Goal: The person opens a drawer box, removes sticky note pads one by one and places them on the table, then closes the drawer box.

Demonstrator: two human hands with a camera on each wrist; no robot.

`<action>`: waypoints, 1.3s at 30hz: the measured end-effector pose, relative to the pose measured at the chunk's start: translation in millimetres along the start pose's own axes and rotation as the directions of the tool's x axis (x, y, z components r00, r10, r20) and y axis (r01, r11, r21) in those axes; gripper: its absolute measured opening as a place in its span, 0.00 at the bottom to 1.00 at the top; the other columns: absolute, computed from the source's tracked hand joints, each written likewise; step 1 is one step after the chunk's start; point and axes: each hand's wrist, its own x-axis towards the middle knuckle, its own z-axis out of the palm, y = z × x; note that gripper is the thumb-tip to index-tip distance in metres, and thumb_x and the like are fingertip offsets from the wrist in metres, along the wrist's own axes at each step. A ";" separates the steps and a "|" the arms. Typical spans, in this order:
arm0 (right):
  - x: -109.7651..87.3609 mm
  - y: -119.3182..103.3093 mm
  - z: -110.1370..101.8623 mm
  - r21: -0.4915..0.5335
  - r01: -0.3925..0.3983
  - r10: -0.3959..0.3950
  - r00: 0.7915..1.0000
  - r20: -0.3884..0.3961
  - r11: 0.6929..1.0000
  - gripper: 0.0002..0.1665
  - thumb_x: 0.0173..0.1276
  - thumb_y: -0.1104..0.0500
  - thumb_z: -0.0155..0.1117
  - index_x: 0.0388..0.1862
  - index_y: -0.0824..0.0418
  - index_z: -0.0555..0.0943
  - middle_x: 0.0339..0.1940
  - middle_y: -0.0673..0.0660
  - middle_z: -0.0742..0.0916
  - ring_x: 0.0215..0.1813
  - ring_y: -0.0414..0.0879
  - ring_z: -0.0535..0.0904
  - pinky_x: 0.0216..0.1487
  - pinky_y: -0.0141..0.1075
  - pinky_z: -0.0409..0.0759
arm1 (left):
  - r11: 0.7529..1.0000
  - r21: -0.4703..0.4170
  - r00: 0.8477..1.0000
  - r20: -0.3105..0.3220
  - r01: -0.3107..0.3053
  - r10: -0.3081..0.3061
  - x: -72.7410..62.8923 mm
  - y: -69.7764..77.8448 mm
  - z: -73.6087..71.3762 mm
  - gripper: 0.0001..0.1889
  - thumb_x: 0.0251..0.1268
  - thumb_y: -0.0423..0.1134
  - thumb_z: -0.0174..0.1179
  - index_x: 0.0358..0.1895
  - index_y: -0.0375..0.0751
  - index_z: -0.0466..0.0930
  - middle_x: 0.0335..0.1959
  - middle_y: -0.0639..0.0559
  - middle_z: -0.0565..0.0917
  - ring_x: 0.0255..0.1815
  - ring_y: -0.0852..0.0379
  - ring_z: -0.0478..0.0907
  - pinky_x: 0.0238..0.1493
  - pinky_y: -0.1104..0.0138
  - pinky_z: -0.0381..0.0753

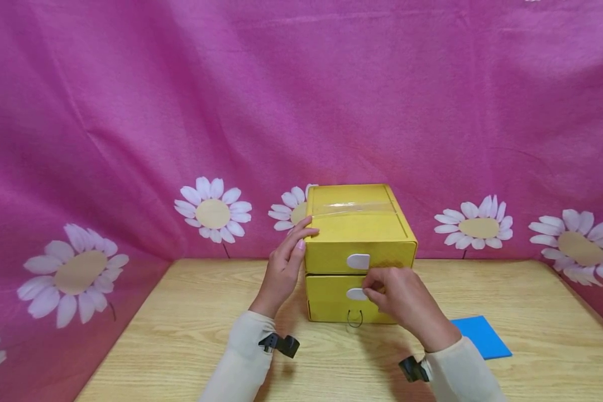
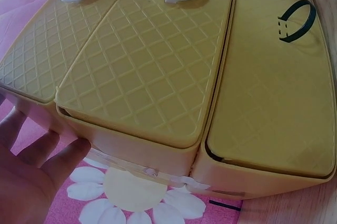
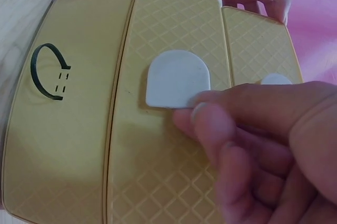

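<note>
I had the right hand (image 1: 399, 296) curled narrow, thumb and finger pinching the edge of the lower white tab (image 1: 355, 293) on the middle drawer (image 2: 131, 77). My left hand (image 1: 283, 265) lay loosely extended, fingers against the left edge of the yellow drawer box (image 1: 359, 229), which stood on the table (image 1: 191, 324). Above was the top drawer (image 2: 58, 40) with the upper white tab (image 1: 358, 261); below, the bottom drawer (image 2: 268, 87) carried a black loop (image 3: 35, 71). I couldn't see inside any drawer. Clear tape (image 1: 354, 207) crossed the box's top. The right sleeve (image 1: 464, 374) partly hid a blue square (image 1: 484, 335); daisy-printed pink cloth (image 1: 301, 100) hung behind.
</note>
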 end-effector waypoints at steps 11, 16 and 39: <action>-0.7 -1.4 -4.0 -0.036 0.039 -0.038 0.999 0.027 0.999 0.07 0.58 0.64 0.71 0.26 0.51 0.86 0.25 0.43 0.86 0.27 0.34 0.77 0.29 0.34 0.75 | 1.000 -0.007 1.000 -0.003 0.005 -0.005 0.4 1.7 -1.0 0.16 0.75 0.28 0.41 0.57 0.31 0.75 0.69 0.38 0.68 0.73 0.46 0.59 0.72 0.62 0.59; -1.4 -2.2 -5.0 -0.061 0.062 -0.061 0.998 0.018 0.996 0.08 0.57 0.64 0.72 0.25 0.50 0.86 0.24 0.42 0.85 0.29 0.36 0.77 0.32 0.37 0.76 | 1.000 -0.003 1.000 -0.006 -0.001 0.001 0.1 2.1 -1.0 0.16 0.75 0.28 0.41 0.58 0.31 0.75 0.69 0.39 0.68 0.73 0.47 0.59 0.72 0.63 0.59; -7.1 -7.0 -11.3 -0.052 0.083 -0.079 0.995 0.066 0.995 0.09 0.56 0.63 0.72 0.23 0.49 0.84 0.22 0.39 0.84 0.26 0.32 0.75 0.31 0.35 0.75 | 1.000 -0.012 1.000 0.000 0.001 -0.001 0.5 1.6 -0.6 0.16 0.74 0.27 0.41 0.57 0.30 0.75 0.69 0.38 0.68 0.73 0.44 0.59 0.72 0.62 0.58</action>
